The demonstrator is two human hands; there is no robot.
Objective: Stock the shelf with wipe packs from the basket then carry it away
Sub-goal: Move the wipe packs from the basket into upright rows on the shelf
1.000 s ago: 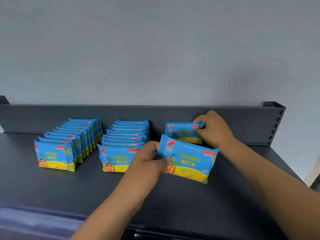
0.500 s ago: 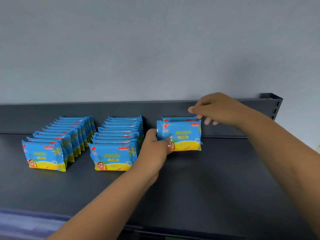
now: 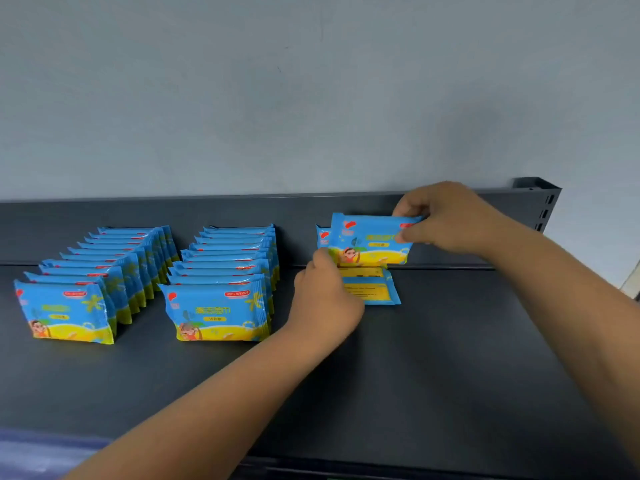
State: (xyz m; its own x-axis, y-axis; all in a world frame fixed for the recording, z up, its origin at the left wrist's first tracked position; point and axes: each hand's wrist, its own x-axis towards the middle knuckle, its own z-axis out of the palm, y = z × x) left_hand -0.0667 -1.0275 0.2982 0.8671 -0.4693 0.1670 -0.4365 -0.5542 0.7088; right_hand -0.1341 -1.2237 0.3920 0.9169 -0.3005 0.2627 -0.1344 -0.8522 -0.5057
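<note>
Head view: a person stands at a dark shelf [image 3: 450, 358] with a low back panel [image 3: 242, 211], under a grey wall [image 3: 311, 98].
Left row [image 3: 100, 278]: blue-and-yellow wipe packs on edge, running from the front back to the panel.
Middle row [image 3: 225, 278]: the same packs, just beside the left row, also on edge.
Rear pack [image 3: 322, 235]: upright against the panel, right of the middle row, mostly hidden.
Upright pack [image 3: 367, 240]: in front of the rear pack, face toward me.
Right hand [image 3: 450, 220]: thumb and fingers pinch the upright pack's top right corner.
Flat pack [image 3: 374, 289]: lies label side up on the shelf, just in front of the upright one.
Left hand [image 3: 325, 303]: curled at the left ends of both packs, thumb by the upright pack's lower corner; I cannot tell whether it grips either.
</note>
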